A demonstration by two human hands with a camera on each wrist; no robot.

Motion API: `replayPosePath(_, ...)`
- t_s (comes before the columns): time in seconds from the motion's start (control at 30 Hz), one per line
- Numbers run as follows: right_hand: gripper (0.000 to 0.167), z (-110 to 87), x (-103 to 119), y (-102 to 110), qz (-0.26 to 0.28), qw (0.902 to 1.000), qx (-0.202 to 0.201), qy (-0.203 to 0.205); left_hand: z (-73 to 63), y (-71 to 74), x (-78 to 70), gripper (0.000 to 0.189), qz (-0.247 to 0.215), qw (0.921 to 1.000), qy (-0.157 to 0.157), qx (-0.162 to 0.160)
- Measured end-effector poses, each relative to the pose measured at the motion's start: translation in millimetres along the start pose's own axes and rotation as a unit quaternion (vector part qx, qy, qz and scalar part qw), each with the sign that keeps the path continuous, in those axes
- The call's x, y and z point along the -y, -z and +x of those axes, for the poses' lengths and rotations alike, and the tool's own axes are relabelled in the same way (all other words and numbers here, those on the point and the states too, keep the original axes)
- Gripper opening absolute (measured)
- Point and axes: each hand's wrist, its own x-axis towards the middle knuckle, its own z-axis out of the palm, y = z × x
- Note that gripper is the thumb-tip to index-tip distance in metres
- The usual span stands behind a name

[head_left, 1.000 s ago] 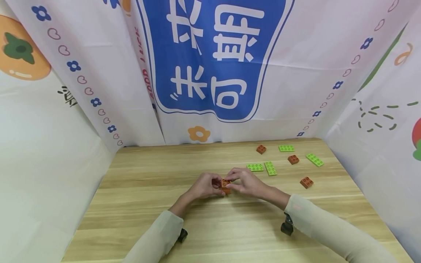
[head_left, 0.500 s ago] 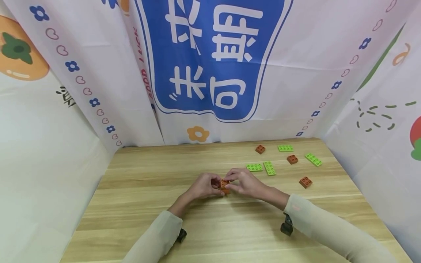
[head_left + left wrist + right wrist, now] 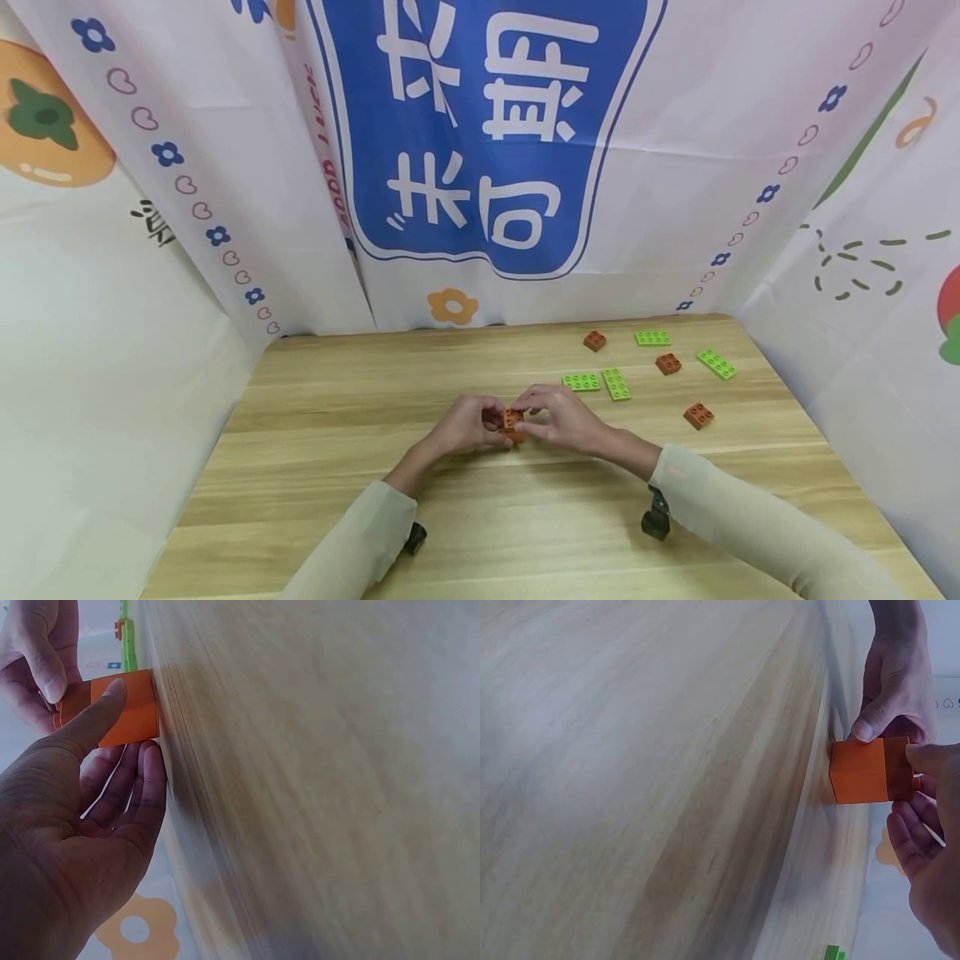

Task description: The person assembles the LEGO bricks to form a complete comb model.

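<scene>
Near the middle of the table, an orange building block (image 3: 859, 772) stands upright on the wood with a darker brown-orange brick (image 3: 897, 774) on top of it. The two sit flush, face to face, in both wrist views. My left hand (image 3: 467, 425) holds the orange block low down, thumb on one side and fingers curled at the other. From the right, my right hand (image 3: 564, 417) pinches the upper brick between thumb and fingers. Studs of that brick show between the hands in the head view.
Right of the hands, a green eight-stud brick (image 3: 581, 382) lies beside another green brick (image 3: 616, 384). Farther right are more green bricks (image 3: 717, 364) and brown bricks, one (image 3: 699, 416) nearer the front. A printed cloth (image 3: 450, 307) hangs behind the table's back edge.
</scene>
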Motion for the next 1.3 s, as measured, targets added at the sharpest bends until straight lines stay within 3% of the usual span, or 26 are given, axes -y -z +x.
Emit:
replayPosePath(0.33, 0.036, -5.9, -5.8, 5.2, 0.017, 0.9997, -0.016, -0.001, -5.4, 0.3, 0.1, 0.040, 0.006, 1.0000, -0.004, -0.006)
replayPosePath(0.57, 0.038, -10.9, -16.1, 12.7, 0.015, 0.9995, -0.022, -0.015, -9.6, 0.2, -4.6, 0.052, -0.028, 0.9994, 0.004, -0.020)
replayPosePath(0.73, 0.039, -12.6, -24.2, 18.9, 0.006, 0.9992, -0.035, -0.019, -9.5, -0.4, -8.0, 0.053, -0.040, 0.9988, 0.008, -0.028)
replayPosePath(0.97, 0.040, -12.5, -37.6, 28.4, -0.004, 0.9986, -0.052, 0.006, -8.9, -0.3, -10.6, 0.050, -0.035, 0.9987, 0.011, -0.036)
replayPosePath(1.3, 0.046, -15.3, -50.1, 41.9, -0.051, 0.9982, -0.032, -0.001, -8.7, -0.2, -11.3, 0.046, -0.011, 0.9984, 0.022, -0.051)
